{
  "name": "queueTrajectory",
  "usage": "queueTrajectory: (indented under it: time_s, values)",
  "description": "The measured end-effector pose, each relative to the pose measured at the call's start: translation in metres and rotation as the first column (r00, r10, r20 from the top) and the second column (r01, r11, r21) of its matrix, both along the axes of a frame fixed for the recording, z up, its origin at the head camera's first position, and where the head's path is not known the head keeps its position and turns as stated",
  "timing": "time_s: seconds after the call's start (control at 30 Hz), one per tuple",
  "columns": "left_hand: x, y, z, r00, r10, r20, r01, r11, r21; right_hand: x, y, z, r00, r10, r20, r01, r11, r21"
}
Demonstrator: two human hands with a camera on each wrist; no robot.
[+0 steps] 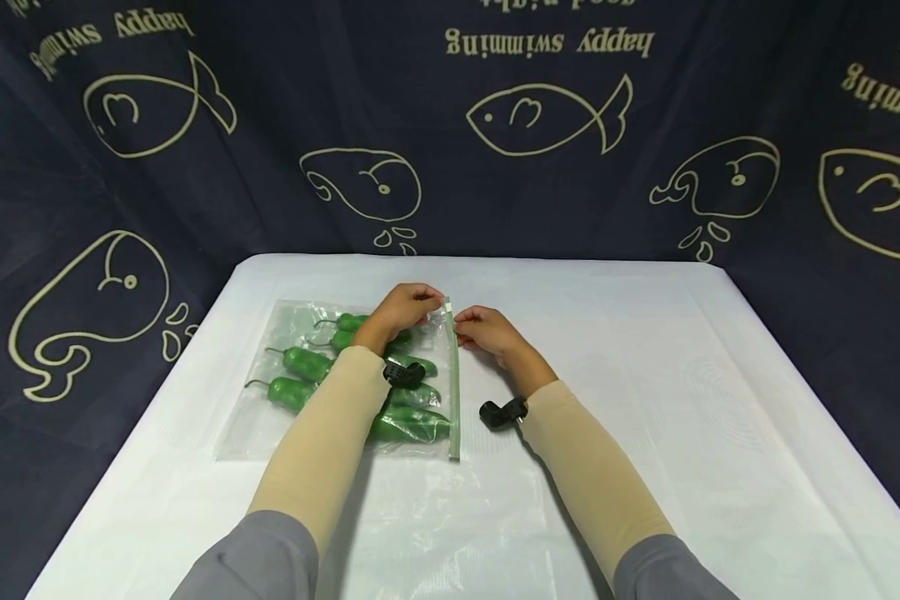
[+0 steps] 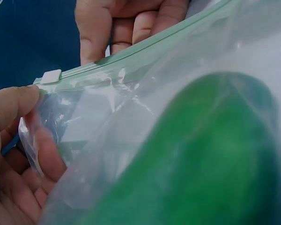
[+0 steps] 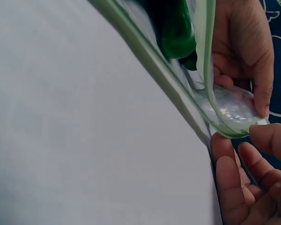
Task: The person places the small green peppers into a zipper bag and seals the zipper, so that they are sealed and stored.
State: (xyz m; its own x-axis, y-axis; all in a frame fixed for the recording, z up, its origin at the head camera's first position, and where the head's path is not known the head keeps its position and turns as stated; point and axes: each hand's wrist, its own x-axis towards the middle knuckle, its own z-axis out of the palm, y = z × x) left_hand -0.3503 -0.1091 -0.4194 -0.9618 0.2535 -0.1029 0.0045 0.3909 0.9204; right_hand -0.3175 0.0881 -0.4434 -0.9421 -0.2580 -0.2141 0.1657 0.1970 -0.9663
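Observation:
A clear zip bag (image 1: 251, 433) with a green closure strip (image 1: 453, 383) lies flat, holding several long green peppers (image 1: 307, 364). My left hand (image 1: 401, 310) reaches over the bag and pinches its far corner, beside the small white slider (image 2: 51, 76). Opposite it, my right hand (image 1: 491, 333) grips the strip's edge close to the same corner, thumb and forefinger at the green band. In the right wrist view the two sides of the strip stand apart, with a gap between them and a pepper (image 3: 178, 35) showing inside. My left forearm hides part of the peppers.
The bag lies on a table with a white cover (image 1: 645, 375), left of the middle. A dark blue curtain (image 1: 450, 200) with fish and whale drawings hangs behind and at the sides. Black wrist cameras (image 1: 504, 413) sit on both forearms.

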Motion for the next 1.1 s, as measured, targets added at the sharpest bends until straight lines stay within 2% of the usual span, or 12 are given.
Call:
queueTrajectory:
  time_s: [0.33, 0.6, 0.87, 1.1]
  values:
    - [0.003, 0.0, 0.0, 1.0, -0.007, -0.014, 0.007, 1.0, -0.005, -0.004, -0.005, 0.002, 0.995, -0.094, -0.014, 0.09, 0.981, -0.169]
    - [0.002, 0.0, -0.004, 1.0, -0.023, -0.021, 0.023, 0.999, -0.029, -0.012, -0.011, -0.002, 0.995, -0.101, 0.019, 0.103, 0.959, -0.265]
    - [0.004, 0.002, -0.004, 0.999, -0.027, -0.018, 0.026, 0.999, -0.033, -0.011, -0.015, 0.0, 0.999, -0.045, -0.018, 0.041, 0.977, -0.21]
    - [0.004, 0.003, -0.004, 1.0, -0.02, -0.017, 0.02, 0.999, -0.025, -0.011, -0.016, -0.001, 0.999, -0.047, -0.025, 0.041, 0.982, -0.182]
